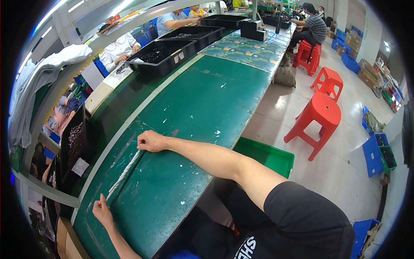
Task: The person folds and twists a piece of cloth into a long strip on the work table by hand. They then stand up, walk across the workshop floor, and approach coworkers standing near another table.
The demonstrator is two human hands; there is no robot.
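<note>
Both ends of white twisted cord [123, 176] hidden: left hand [102, 211] and right hand [151, 141] clenched around them; material unclear.

Left fingers [102, 199] and right fingers [142, 140] hold a twisted white cord [123, 174]

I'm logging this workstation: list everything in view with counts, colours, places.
Worktop: one, green, centre
Twisted cord: one, white, above worktop
Patterned sheet: one, blue-green, worktop's far end
Trays: several, black, left of worktop
Stools: at least three, red, right
Open bin: one, green, right of worktop
Crates: several, blue, right
Draped cloth: count unclear, whitish, upper left
Cardboard box: one, brown, bottom left
Co-workers: several, mixed clothing, top and left
Left grip: one, bare, cord's lower end
Right grip: one, bare, cord's upper end
</note>
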